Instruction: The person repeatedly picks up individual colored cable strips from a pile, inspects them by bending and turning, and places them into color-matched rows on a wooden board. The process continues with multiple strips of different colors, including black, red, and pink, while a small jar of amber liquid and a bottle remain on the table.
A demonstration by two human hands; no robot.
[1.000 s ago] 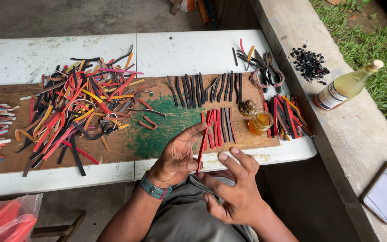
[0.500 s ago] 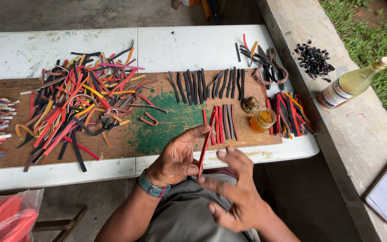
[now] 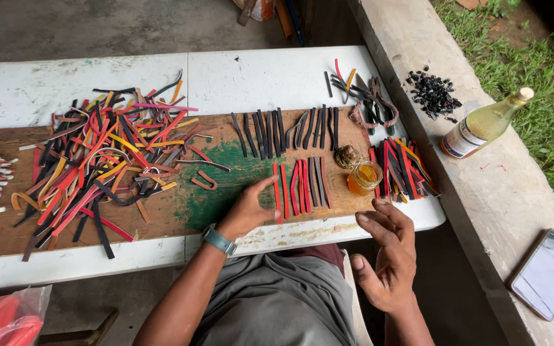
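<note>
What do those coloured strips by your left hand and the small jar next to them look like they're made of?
The strips look like rubber or leather, matt: flat and thin, and some in the big pile curl, so they seem flexible. Which of the two, I cannot tell. The small jar looks like clear glass or plastic, glossy, with amber liquid showing through.

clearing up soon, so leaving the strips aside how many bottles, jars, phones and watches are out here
bottle: 1
jar: 1
phone: 1
wristwatch: 1
total: 4
</note>
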